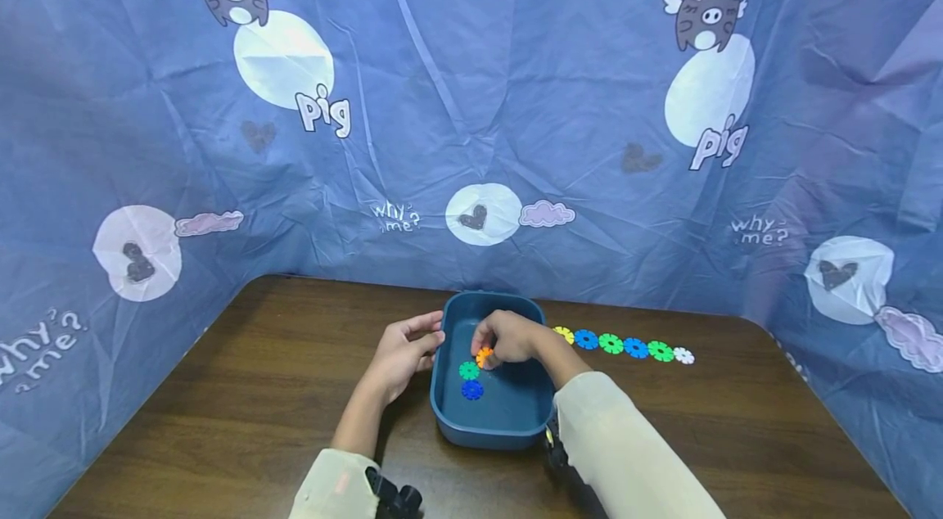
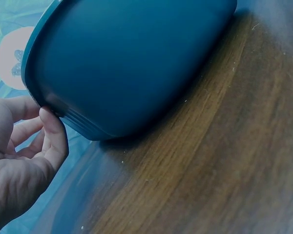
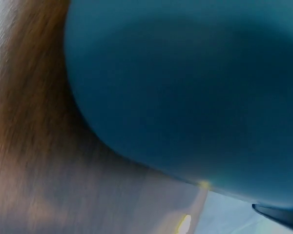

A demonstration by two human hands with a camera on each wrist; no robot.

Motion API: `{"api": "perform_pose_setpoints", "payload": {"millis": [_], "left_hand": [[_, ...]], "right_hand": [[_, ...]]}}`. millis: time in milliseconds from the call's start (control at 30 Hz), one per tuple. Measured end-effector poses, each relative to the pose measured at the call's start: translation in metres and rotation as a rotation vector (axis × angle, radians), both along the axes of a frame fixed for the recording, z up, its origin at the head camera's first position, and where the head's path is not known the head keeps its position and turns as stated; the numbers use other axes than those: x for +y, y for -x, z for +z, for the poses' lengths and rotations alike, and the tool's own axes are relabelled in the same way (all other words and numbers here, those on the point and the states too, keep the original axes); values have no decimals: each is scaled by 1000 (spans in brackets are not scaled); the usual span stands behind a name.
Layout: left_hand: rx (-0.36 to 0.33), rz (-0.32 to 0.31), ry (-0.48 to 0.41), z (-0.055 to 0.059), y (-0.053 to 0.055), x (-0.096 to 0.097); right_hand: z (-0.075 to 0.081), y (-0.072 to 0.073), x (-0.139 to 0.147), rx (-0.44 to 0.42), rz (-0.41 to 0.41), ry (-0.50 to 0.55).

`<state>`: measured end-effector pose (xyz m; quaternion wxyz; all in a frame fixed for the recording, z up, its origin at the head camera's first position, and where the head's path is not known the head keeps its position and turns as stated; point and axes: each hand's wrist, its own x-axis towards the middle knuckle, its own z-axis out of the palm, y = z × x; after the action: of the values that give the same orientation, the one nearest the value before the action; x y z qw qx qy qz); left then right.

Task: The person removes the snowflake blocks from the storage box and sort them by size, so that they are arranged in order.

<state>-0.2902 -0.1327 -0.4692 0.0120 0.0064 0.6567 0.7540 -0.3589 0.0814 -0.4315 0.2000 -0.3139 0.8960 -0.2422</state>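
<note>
A blue box (image 1: 495, 426) stands on the table, with my left hand (image 1: 398, 351) at its left side. In the left wrist view, thumb and index finger of that hand pinch the box's rim. My right hand (image 1: 510, 336) reaches down inside the box. Its fingertips pinch an orange flower-shaped disc (image 1: 482, 356), partly covered by the thumb. Beside it on the box floor lie a green disc (image 1: 464, 372) and a dark blue disc (image 1: 467, 391). The right wrist view shows mostly the box's outer wall (image 3: 176, 97), and the hand is hidden there.
Right of the box, several discs run in a row on the wooden table (image 1: 295, 388): a yellow one (image 1: 563, 331) nearest the box, then blue and green ones, with a white disc (image 1: 679, 355) at the far end. A blue printed curtain (image 1: 412, 151) hangs behind the table.
</note>
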Motion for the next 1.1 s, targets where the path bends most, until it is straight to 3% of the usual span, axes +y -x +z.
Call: {"api": "perform_pose_setpoints", "payload": {"millis": [267, 433, 1000, 1100], "left_hand": [[-9, 11, 2, -1, 1, -1], [-11, 15, 10, 0, 0, -2], [-8, 12, 7, 0, 0, 1], [-10, 11, 7, 0, 1, 1]], "right_hand": [[12, -2, 2, 42, 66, 38], [19, -2, 6, 52, 66, 66], [51, 3, 46, 47, -22, 187], [56, 3, 58, 18, -75, 197]]}}
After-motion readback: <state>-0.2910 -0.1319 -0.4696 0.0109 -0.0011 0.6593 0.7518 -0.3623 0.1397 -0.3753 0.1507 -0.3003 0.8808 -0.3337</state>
